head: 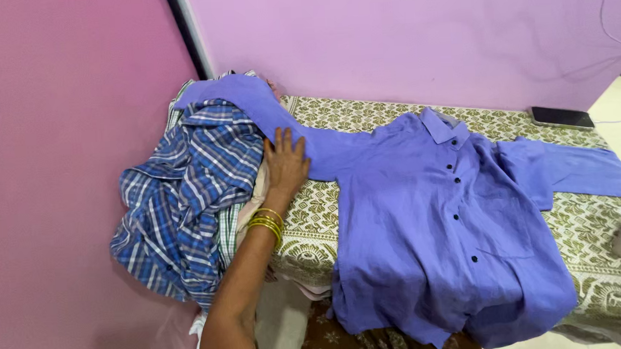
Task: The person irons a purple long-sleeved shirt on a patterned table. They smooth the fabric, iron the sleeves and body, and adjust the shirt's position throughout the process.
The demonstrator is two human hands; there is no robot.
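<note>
Here the shirt lies flat — collar away, sleeves sideways.

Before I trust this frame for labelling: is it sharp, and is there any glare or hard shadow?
Head view: sharp on the purple button-up shirt and the left hand; light soft and even, no glare; only faint shadow beside the blue plaid cloth pile.

Two walls meet in a corner above the hand: a pink wall to its left and a lilac wall behind it. A dark strip runs down the corner. Right of the hand stretches a bed under a cream-and-olive patterned bedspread. Light is soft and even.
</note>
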